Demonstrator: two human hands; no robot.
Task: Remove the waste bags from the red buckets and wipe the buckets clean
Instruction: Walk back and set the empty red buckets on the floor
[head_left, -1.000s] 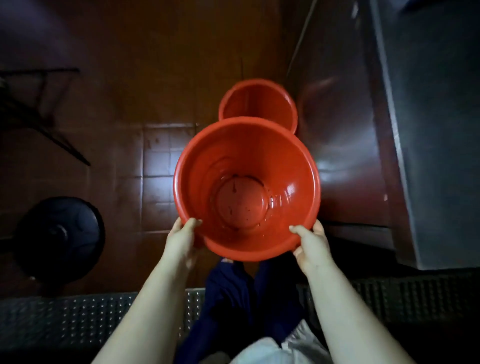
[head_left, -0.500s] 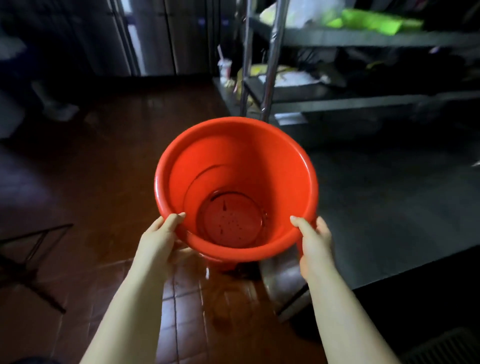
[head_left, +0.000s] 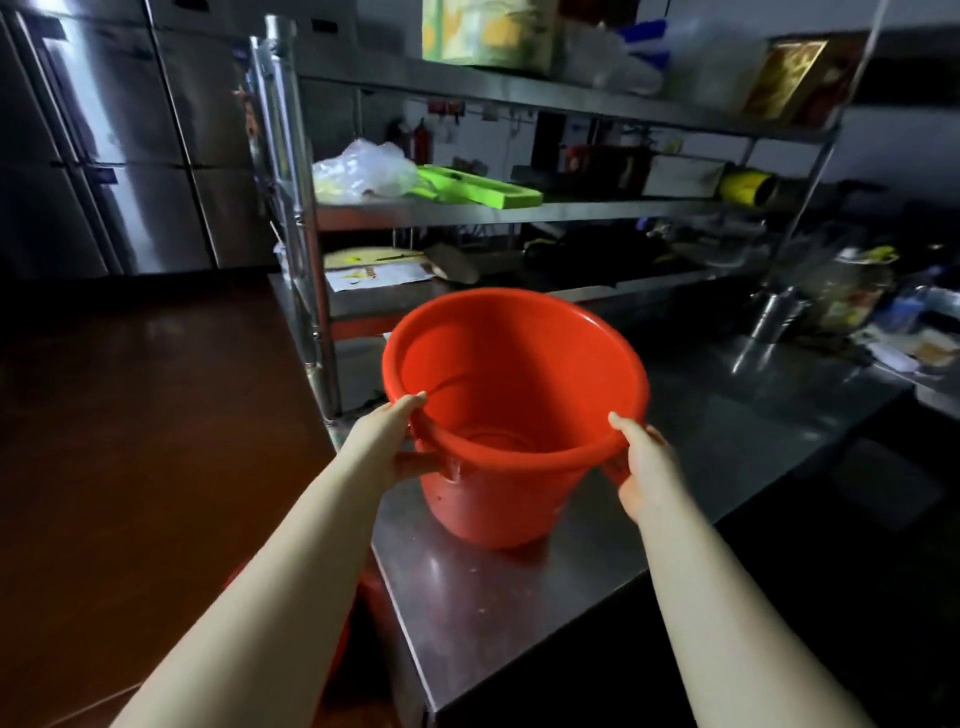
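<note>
We hold the bucket over the counter.
Our left hand grips its rim at nine o'clock, right hand at three; no writing legible.

Stainless steel bench, surface bare in its near part. Steel shelving rack stood at the bench's far edge. Middle shelf held a crumpled clear plastic bag beside a lime-green tray, with a yellow cylinder further right. Top shelf carried a green-and-yellow carton. Steel refrigerator doors stood far left, behind dark reddish tiled floor.
</note>
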